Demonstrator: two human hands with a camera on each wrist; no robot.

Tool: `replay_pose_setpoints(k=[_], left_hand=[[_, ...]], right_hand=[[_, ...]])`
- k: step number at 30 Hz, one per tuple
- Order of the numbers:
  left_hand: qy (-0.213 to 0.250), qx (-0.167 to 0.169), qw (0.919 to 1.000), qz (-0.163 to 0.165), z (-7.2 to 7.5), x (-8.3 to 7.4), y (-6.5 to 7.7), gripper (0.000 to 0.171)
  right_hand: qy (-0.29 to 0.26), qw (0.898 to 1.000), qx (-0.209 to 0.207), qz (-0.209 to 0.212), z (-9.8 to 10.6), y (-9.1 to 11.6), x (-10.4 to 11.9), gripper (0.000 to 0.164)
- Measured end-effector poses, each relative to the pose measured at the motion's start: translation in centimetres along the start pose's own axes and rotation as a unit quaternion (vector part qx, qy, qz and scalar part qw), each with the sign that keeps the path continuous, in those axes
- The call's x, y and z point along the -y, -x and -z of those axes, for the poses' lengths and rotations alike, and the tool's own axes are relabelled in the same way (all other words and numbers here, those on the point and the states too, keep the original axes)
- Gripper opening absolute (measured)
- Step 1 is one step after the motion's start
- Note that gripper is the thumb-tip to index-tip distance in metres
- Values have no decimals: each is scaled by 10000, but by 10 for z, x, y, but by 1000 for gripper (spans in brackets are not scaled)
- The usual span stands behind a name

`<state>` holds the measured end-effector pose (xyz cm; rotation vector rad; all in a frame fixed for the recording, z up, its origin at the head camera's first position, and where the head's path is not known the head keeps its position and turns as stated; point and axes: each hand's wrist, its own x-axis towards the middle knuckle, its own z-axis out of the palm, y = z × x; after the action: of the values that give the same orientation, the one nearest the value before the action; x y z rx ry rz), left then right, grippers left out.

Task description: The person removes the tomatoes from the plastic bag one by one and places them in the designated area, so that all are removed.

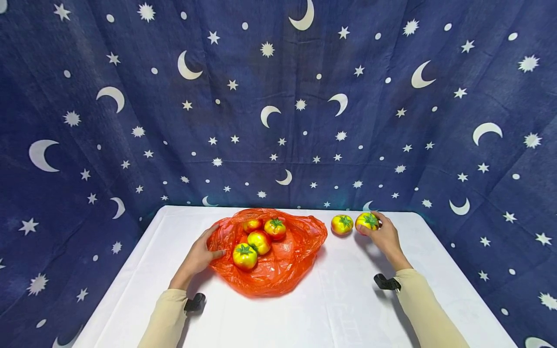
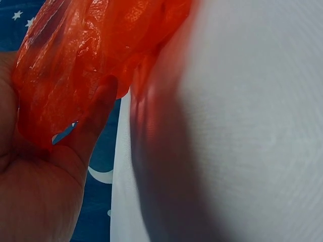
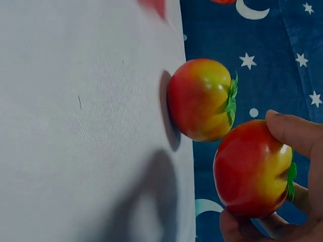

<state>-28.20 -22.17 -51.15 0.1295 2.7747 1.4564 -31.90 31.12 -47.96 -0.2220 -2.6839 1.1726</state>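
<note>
Nearest to me on the head view, two pale sleeves [image 1: 163,319] reached in over the white table [image 1: 278,324], a black wrist mount [image 1: 195,302] showing at the left cuff and another, the right mount [image 1: 386,282], at the right. Beyond them I had the left hand [image 1: 197,253] at the side of a red plastic bag [image 1: 287,270], its grip pinching the thin film between thumb and fingers. The bag lay spread open on the table with four tomatoes inside: a front tomato [image 1: 245,256], a middle tomato [image 1: 259,242] just behind it, then a red-sided tomato [image 1: 275,229] and a rear tomato [image 1: 252,225] partly hidden by the film. To the right of the bag, my right hand [image 1: 385,237] had its grip closed around a held tomato [image 1: 367,222], which the right wrist view showed raised off the table. Just beside it, a loose tomato [image 1: 342,224] rested on the table near the bag. Farthest off hung a dark blue curtain [image 1: 278,145] printed with white moons and stars.
</note>
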Motion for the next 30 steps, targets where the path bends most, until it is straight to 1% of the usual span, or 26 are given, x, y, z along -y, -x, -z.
replay_pose_setpoints(k=[7,12,16,23,30], left_hand=[[-4,-6,10000,-34,0,0,0,85],[-36,-10,10000,-54,0,0,1,86],[42,-50,9999,-106,1,-2,0,86],[-11,-24,10000,-89,1,-5,0,85],[6,-59,10000,-11,1,-4,2,86]], right_hand=[[75,9999,64,-97,-2,-8,-4,77],[189,9990,247,-315,-7,-11,-6,80],[169,9985,372,-362,-10,-15,-6,82],[77,9982,353,-477,-15,-19,-11,82],[162,9981,427,-414,-19,-22,-19,82]])
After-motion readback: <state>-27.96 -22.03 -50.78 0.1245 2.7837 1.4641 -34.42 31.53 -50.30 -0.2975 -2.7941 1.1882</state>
